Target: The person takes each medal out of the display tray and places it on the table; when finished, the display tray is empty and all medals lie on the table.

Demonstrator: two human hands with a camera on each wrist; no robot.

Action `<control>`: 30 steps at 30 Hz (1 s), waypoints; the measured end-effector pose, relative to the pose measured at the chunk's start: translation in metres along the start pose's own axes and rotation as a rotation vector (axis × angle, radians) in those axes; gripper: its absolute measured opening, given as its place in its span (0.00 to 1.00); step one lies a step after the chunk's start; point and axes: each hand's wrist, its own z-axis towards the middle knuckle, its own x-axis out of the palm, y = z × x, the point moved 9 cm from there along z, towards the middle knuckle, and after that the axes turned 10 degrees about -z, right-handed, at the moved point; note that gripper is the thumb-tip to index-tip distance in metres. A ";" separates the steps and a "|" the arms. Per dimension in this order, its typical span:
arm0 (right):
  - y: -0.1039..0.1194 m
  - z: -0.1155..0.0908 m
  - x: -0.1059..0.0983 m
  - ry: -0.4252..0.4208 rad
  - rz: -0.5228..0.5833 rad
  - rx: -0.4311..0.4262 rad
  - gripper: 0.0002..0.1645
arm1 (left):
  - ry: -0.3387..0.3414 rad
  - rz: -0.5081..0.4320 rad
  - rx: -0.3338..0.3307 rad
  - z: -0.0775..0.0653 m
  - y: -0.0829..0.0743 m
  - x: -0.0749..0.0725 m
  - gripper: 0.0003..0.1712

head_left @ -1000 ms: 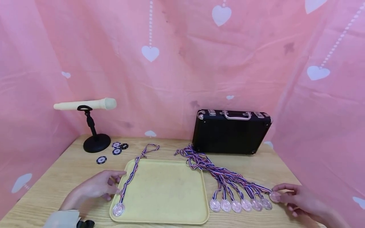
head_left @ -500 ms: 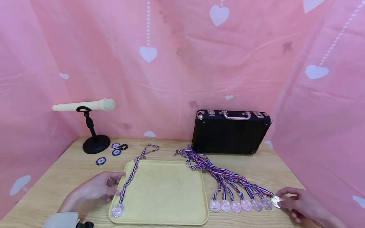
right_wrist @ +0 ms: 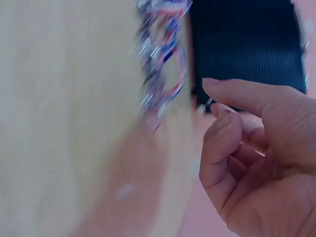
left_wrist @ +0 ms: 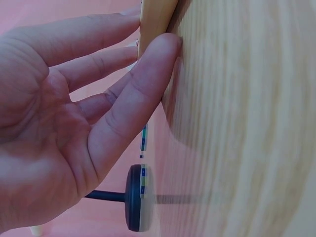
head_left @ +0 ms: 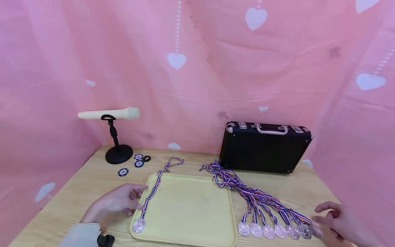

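Note:
My left hand rests at the left edge of a pale yellow tray, its index finger and thumb touching the rim. The left wrist view shows the thumb against the tray's edge, close over the table. A silver medal lies in the tray's near left corner, and its striped ribbon runs back over the far rim. My right hand hovers just right of the rightmost medal, holding nothing, fingers loosely bent. Several more medals lie in a row right of the tray.
The row's striped ribbons bunch together at the tray's far right corner, before a black case. At the back left, a white microphone sits on a black stand, with several poker chips nearby. A pink curtain hangs behind.
My right hand has set the rightmost medal down at the row's end, let go and drawn slightly right. The head view has turned to the right. My left hand stays at the tray's edge.

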 end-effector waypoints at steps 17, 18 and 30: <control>0.224 0.029 0.088 0.026 0.320 -0.305 0.23 | -0.044 0.025 -0.020 0.003 -0.001 0.000 0.41; 0.240 0.029 0.096 0.036 0.329 -0.318 0.24 | -0.047 0.023 -0.018 0.003 -0.001 0.000 0.41; 0.379 0.009 0.224 0.304 0.319 -0.457 0.18 | -0.087 0.023 -0.045 0.004 0.000 -0.002 0.42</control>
